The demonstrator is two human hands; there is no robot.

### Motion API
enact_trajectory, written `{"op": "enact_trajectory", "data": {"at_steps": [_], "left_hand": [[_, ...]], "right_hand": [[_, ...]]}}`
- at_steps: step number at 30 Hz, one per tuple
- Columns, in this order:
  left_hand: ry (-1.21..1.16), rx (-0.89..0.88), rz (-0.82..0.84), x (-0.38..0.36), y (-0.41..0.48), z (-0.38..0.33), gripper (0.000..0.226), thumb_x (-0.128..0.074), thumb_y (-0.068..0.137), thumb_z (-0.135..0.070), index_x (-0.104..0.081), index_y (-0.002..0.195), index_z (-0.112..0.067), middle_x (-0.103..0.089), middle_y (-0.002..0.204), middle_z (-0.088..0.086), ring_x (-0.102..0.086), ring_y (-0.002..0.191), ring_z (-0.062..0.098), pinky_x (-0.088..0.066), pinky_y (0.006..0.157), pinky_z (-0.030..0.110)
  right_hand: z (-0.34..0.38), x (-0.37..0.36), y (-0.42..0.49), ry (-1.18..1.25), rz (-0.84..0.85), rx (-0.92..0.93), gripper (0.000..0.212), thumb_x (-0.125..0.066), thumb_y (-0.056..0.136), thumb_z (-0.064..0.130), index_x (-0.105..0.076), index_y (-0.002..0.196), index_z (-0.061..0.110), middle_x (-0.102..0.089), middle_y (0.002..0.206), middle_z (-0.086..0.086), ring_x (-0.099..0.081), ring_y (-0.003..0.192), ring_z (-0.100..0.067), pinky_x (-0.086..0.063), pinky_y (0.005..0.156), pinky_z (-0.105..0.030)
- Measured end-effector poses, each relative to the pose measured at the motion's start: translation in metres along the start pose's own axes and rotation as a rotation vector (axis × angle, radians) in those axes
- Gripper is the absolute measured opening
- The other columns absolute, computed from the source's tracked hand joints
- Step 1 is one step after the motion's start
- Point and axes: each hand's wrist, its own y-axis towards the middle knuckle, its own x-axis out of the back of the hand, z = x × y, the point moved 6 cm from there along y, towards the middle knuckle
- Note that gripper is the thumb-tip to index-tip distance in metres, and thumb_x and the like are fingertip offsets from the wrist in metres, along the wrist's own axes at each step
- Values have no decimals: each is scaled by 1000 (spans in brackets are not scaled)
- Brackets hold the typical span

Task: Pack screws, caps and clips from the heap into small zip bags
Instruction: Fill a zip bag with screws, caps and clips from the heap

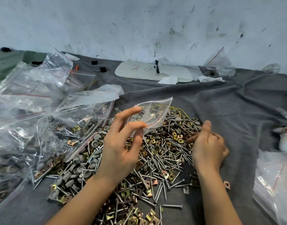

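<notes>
1. A grey cloth (229, 103) covers the table. A big heap (155, 161) lies in the middle of it and runs down to the near edge.
2. The heap is a mix of silver screws (171, 161), round grey caps (81, 168) and little gold clips (150, 214).
3. The left hand (121, 143) is up over the heap. Its thumb and two fingers pinch a small zip bag (153, 113) by one side, and the other fingers are spread a bit.
4. The small zip bag is clear with a red line. It hangs in the air over the far part of the heap. Caps show through it, but I cannot tell if they are inside it or behind it.
5. The right hand (207, 143) is down on the right side of the heap. Its fingers are curled in close together, with the tips on the screws and clips. The thumb points up. I cannot tell if it holds anything.
6. Big clear bags (42, 111) lie along the left edge of the cloth – some have the same parts in them and touch the heap.
7. More bags (276, 184) lie at the right edge.
8. A white board (139, 71) lies at the far edge, by the marked wall (139, 21).
</notes>
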Motion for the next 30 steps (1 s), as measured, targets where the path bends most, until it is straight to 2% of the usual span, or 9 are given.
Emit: {"op": "enact_trajectory", "data": {"at_steps": [4, 10, 15, 19, 21, 23, 25, 27, 30], "left_hand": [[20, -10, -5, 0, 0, -2, 18, -51, 89, -13, -66, 95, -4, -54, 127, 8, -46, 124, 7, -34, 108, 20], [24, 2, 4, 0, 0, -1, 19, -52, 89, -14, -66, 96, -5, -54, 128, 6, -45, 124, 3, -34, 107, 18], [31, 1, 8, -1, 0, 0, 19, -51, 89, -14, -67, 95, -5, -55, 127, 7, -46, 123, 2, -34, 105, 17], [17, 6, 13, -2, -1, 0, 19, -51, 90, -15, -67, 95, -6, -55, 126, 6, -46, 123, 1, -34, 105, 16], [16, 2, 20, -3, -1, 1, 19, -52, 90, -15, -67, 96, -6, -54, 126, 6, -45, 123, 1, -34, 104, 15], [15, -10, 44, -6, -2, 1, 19, -51, 90, -15, -67, 96, -7, -53, 127, 5, -45, 124, 1, -35, 103, 14], [16, -12, 98, -10, -2, 2, 20, -51, 89, -16, -68, 96, -6, -53, 128, 7, -47, 124, 7, -34, 104, 13], [14, -15, 157, -15, -2, 2, 21, -51, 88, -15, -68, 96, -5, -53, 128, 10, -48, 124, 12, -33, 106, 13], [-1, -21, 206, -16, -3, 2, 22, -51, 88, -14, -68, 97, -3, -54, 127, 11, -49, 123, 11, -33, 105, 14]], "right_hand": [[-6, 4, 2, -91, -21, -17, 84, -6, 97, 55, -78, 76, 16, -71, 100, -8, -46, 118, -28, -16, 107, -45], [-3, 2, 4, -97, 14, -12, 79, -10, 99, 51, -77, 78, 15, -69, 99, -10, -44, 118, -26, -14, 109, -45], [-5, 3, 4, -169, 57, -32, 78, -13, 98, 53, -77, 78, 13, -65, 109, -13, -38, 126, -25, -11, 113, -46], [4, 8, 2, -76, -33, -17, 67, -24, 101, 45, -77, 79, 11, -66, 104, -11, -37, 126, -21, -9, 114, -43], [19, 23, -6, 101, -216, 84, 53, -34, 101, 39, -75, 75, 18, -67, 91, -1, -44, 119, -22, -15, 112, -50], [36, 44, -21, 270, -438, 296, 42, -39, 98, 34, -73, 77, 20, -68, 85, 4, -50, 111, -23, -28, 103, -57], [52, 53, -45, 351, -573, 563, 40, -41, 99, 25, -74, 79, 15, -70, 88, 5, -51, 108, -20, -35, 97, -53], [69, 45, -69, 362, -549, 783, 41, -40, 101, 23, -75, 82, 12, -71, 93, 5, -50, 110, -18, -35, 94, -47], [89, 24, -86, 313, -399, 922, 43, -40, 99, 27, -76, 83, 10, -72, 98, 4, -50, 114, -20, -35, 93, -52]]}}
